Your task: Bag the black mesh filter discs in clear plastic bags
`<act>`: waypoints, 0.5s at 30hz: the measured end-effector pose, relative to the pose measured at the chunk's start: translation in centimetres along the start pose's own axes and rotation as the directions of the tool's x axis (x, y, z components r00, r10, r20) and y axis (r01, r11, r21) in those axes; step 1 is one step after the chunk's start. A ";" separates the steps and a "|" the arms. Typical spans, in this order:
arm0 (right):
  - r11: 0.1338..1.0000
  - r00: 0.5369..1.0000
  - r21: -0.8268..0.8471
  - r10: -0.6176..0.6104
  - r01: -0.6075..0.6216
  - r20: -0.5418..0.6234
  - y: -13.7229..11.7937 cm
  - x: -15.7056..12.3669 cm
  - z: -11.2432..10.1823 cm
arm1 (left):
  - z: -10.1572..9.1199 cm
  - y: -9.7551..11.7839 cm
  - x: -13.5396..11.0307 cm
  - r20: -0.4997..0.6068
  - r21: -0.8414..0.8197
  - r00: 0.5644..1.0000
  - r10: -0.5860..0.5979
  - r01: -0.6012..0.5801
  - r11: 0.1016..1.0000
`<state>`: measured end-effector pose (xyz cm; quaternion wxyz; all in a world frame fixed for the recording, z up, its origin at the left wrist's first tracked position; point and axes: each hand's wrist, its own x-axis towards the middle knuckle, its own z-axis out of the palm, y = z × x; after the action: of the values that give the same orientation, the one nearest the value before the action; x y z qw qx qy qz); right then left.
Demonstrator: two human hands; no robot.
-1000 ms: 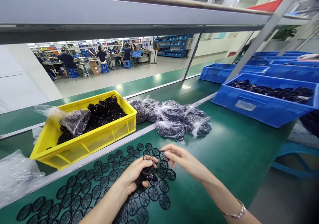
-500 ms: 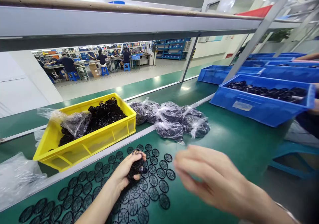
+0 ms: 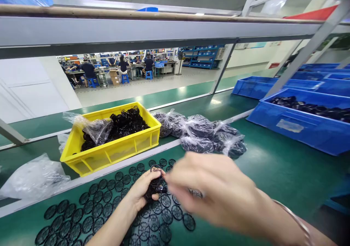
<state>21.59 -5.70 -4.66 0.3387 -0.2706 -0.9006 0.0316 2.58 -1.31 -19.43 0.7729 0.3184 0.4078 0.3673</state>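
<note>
My left hand is closed around a stack of black round mesh grilles, held just above the green table. My right hand is close to the camera and blurred by motion; its fingertips reach toward the stack from the right. Whether it holds a grille I cannot tell. Many flat black mesh grilles lie in rows on the green mat beneath both hands.
A yellow bin of black grilles and a plastic bag sits behind the rows. Clear bags of grilles lie to its right. Blue bins stand at the far right. A crumpled plastic bag lies left. Seated workers are far behind.
My right hand placed a grille, swung back toward the camera, and now reaches left to the stack again. The view has shifted slightly left. My left hand keeps its stack.
</note>
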 end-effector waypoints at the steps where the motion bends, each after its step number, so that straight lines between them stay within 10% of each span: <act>1: 0.994 0.994 0.021 0.103 -0.104 0.040 0.9 1.0 0.8 | -0.1 0.1 -0.2 -0.002 0.005 1.000 0.004 -0.004 1.000; 5: 0.897 0.881 0.142 0.364 -0.419 0.303 5.3 2.0 5.9 | -0.1 0.1 -0.9 0.004 0.026 1.000 -0.001 0.001 1.000; 11: 0.664 0.763 0.448 0.301 -0.598 0.572 9.3 -0.1 11.6 | -0.8 -0.7 -1.5 0.008 0.026 0.999 -0.042 0.042 0.999; 15: 0.836 0.856 0.270 0.376 -0.478 0.354 12.9 0.0 15.3 | -2.6 -1.1 -1.9 0.017 0.000 1.000 -0.017 0.017 1.000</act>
<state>18.01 7.22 -19.51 0.2309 -0.3949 -0.8354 0.3048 -0.08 -3.01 -20.78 0.7793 0.3179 0.4040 0.3582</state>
